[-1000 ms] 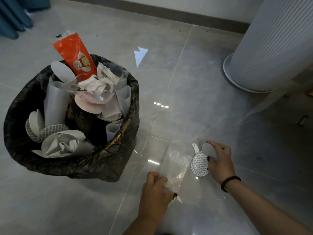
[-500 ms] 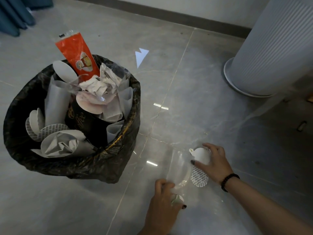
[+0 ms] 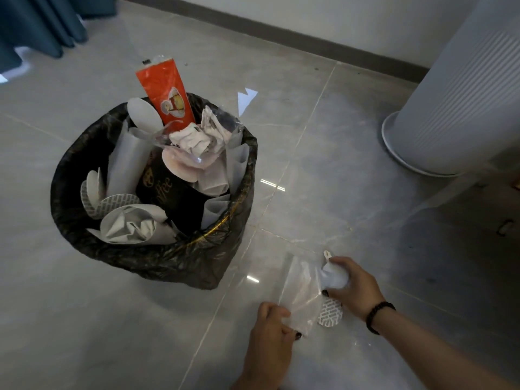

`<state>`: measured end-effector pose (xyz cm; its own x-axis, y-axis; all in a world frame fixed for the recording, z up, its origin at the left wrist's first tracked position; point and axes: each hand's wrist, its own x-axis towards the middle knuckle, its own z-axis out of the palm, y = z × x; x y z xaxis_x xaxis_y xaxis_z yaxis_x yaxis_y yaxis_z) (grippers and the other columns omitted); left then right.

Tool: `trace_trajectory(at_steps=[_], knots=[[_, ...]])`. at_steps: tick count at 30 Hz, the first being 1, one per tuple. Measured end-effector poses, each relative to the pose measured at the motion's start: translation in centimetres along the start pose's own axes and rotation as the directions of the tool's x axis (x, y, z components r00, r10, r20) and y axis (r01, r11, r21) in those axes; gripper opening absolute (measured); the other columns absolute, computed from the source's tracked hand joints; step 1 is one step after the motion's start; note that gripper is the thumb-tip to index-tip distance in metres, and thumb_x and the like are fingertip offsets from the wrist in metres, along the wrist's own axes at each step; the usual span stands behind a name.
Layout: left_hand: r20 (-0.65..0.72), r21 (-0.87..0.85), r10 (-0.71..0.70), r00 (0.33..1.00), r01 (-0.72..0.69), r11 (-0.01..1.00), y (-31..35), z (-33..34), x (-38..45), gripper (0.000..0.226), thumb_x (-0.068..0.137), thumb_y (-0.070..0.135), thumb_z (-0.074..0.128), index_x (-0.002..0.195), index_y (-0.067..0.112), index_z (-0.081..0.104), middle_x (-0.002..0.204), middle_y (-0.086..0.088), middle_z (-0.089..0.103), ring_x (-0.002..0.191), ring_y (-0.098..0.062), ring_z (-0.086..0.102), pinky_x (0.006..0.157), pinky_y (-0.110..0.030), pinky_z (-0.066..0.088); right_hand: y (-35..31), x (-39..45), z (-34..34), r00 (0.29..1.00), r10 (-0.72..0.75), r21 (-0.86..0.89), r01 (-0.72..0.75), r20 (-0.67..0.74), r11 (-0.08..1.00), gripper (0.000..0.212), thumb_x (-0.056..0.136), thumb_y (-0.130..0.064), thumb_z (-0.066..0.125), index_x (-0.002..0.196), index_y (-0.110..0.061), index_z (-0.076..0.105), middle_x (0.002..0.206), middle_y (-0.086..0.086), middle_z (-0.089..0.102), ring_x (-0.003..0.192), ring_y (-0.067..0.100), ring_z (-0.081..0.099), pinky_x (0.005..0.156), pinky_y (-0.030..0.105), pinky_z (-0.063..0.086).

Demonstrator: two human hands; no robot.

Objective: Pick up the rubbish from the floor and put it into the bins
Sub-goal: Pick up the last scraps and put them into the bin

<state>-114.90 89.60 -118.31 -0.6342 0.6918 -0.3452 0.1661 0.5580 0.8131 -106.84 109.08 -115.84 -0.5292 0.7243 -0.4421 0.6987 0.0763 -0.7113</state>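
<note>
Crouching over the floor [image 3: 351, 153], the person works at about five o'clock from the bin [image 3: 157, 254], and the one head view shows both hands low on the tiles. The left hand [image 3: 271, 327] has its grip pinched on the near corner of a clear bag [image 3: 301, 294]; the right hand [image 3: 353, 285] has its grip curled round a white lid [image 3: 333, 277] at the bag's far edge, with a patterned disc [image 3: 329, 313] lying just beneath. The bag is thin, glossy film, nearly invisible against the polished grey tile; the lid is a smooth curved shell with a small tab, the disc flat with a woven print. The bin, lined in crinkled black plastic, is heaped above its rim with paper cones, a dark cup and a red packet [image 3: 166, 91]. I judge that anything dropped on top may slide off, and the slick film could slip free or leave the disc behind.
</note>
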Motion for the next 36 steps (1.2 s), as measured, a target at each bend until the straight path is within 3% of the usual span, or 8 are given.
trace_trajectory(at_steps=[4,9,16,22,27,30,33,36], knots=[[-0.085,-0.040,0.049,0.995,-0.053,0.998,0.6,-2.2,0.0,0.039,0.072,0.010,0.073,0.081,0.044,0.056,0.100,0.019,0.050,0.066,0.004,0.063,0.064,-0.009,0.047,-1.5,-0.6,0.4,0.990,-0.019,0.218,0.050,-0.141,0.975,0.048,0.068,0.000,0.080,0.105,-0.026,0.062,0.112,0.001,0.061,0.102,0.025,0.060,0.079,0.045,0.057],[-0.192,-0.069,0.206,0.960,-0.222,0.973,3.9,-5.9,-0.9,0.029,0.074,0.012,0.077,0.088,0.033,0.063,0.099,0.019,0.053,0.071,0.005,0.065,0.066,-0.006,0.046,-6.7,-1.1,-0.2,0.945,-0.147,0.320,0.241,-0.292,0.916,0.046,0.072,0.004,0.076,0.110,-0.016,0.060,0.115,0.003,0.055,0.098,0.025,0.058,0.052,0.014,0.053],[-0.257,-0.205,0.204,0.945,-0.259,0.944,10.5,-11.5,-3.4,0.032,0.072,0.014,0.081,0.081,0.038,0.062,0.095,0.017,0.060,0.075,0.000,0.067,0.069,-0.007,0.044,-13.9,-3.2,-1.9,0.832,-0.285,0.330,0.470,-0.477,0.819,0.049,0.073,-0.002,0.077,0.112,-0.026,0.058,0.120,0.000,0.056,0.099,0.022,0.060,0.054,0.017,0.055],[-0.237,-0.401,0.176,0.955,-0.262,0.878,14.2,-16.0,-5.8,0.034,0.064,0.021,0.088,0.080,0.043,0.067,0.085,0.002,0.070,0.070,-0.002,0.060,0.067,-0.015,0.048,-20.8,-5.9,-3.1,0.683,-0.453,0.229,0.664,-0.573,0.712,0.049,0.075,0.006,0.072,0.116,-0.014,0.056,0.115,-0.001,0.054,0.087,-0.016,0.055,0.055,0.003,0.046],[-0.348,-0.475,0.194,0.917,-0.351,0.807,15.5,-22.0,-6.0,0.026,0.066,0.012,0.086,0.079,0.026,0.070,0.079,-0.006,0.071,0.067,-0.016,0.065,0.067,-0.035,0.059,-25.8,-7.1,-2.9,0.570,-0.569,0.110,0.757,-0.593,0.644,0.049,0.075,-0.006,0.077,0.115,-0.023,0.053,0.109,-0.023,0.051,0.099,-0.012,0.052,0.087,0.013,0.046],[-0.456,-0.424,0.166,0.874,-0.377,0.823,14.7,-25.5,-4.9,0.028,0.070,-0.002,0.079,0.078,0.022,0.067,0.075,0.003,0.073,0.071,-0.011,0.069,0.070,-0.026,0.058,-28.2,-7.8,-1.2,0.524,-0.635,0.066,0.798,-0.567,0.599,0.050,0.075,-0.005,0.076,0.115,-0.022,0.052,0.111,-0.020,0.051,0.101,-0.018,0.048,0.090,0.006,0.039],[-0.512,-0.362,0.107,0.852,-0.327,0.873,13.6,-28.7,-3.1,0.025,0.072,0.001,0.078,0.081,0.020,0.066,0.077,0.005,0.074,0.075,-0.012,0.072,0.072,-0.026,0.058,-30.1,-8.2,1.1,0.543,-0.703,0.047,0.805,-0.460,0.592,0.051,0.074,-0.007,0.076,0.116,-0.023,0.053,0.112,-0.018,0.051,0.101,-0.011,0.049,0.087,0.001,0.036],[-0.487,-0.254,0.079,0.870,-0.227,0.940,12.3,-30.7,-1.3,0.023,0.075,0.003,0.077,0.084,0.020,0.065,0.085,-0.004,0.074,0.076,-0.015,0.072,0.073,-0.035,0.060,-31.2,-8.3,3.3,0.586,-0.755,0.045,0.797,-0.295,0.602,0.051,0.073,-0.009,0.077,0.115,-0.026,0.055,0.110,-0.024,0.050,0.105,-0.002,0.050,0.087,0.011,0.044]])
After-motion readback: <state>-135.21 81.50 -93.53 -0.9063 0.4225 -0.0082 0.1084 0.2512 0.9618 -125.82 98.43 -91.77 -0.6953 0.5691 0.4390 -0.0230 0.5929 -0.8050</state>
